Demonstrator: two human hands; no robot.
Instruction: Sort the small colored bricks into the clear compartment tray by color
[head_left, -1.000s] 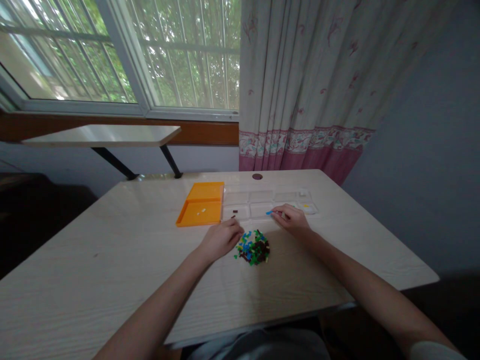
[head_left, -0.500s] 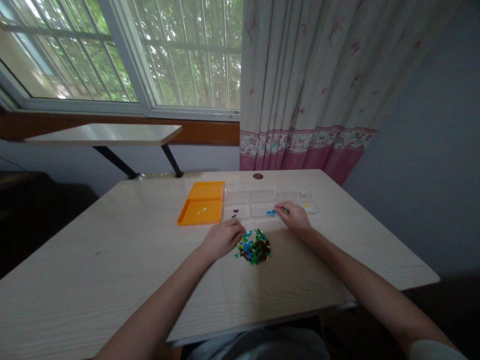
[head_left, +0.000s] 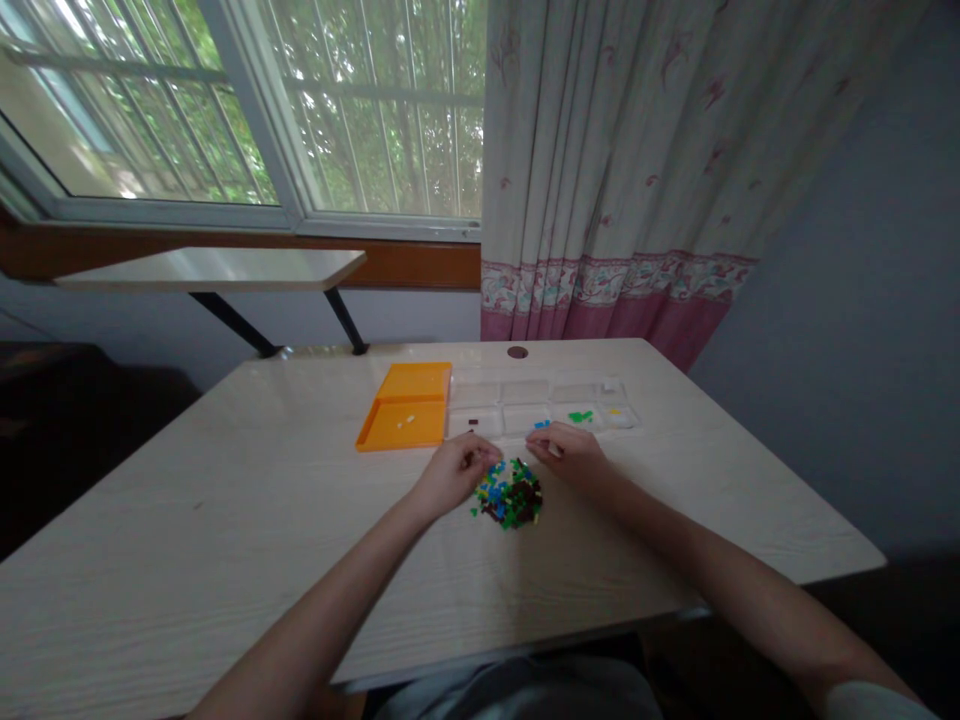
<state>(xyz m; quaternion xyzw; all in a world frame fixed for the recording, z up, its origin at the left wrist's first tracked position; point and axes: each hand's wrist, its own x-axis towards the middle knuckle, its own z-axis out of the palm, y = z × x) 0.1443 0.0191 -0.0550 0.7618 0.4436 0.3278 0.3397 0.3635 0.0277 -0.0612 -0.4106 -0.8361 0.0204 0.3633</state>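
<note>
A pile of small coloured pieces (head_left: pixel 516 502) is set near the middle of a pale wooden surface (head_left: pixel 225 570). The left hand (head_left: pixel 448 474) is held at the pile's far-left side, the right hand (head_left: pixel 574 456) beyond its far-right side. Both hands' fingers are curled; whether anything is gripped cannot be told. Toward the far edge, an orange case (head_left: pixel 385 437) and a clear divided tray (head_left: pixel 523 393) are laid side by side.
</note>
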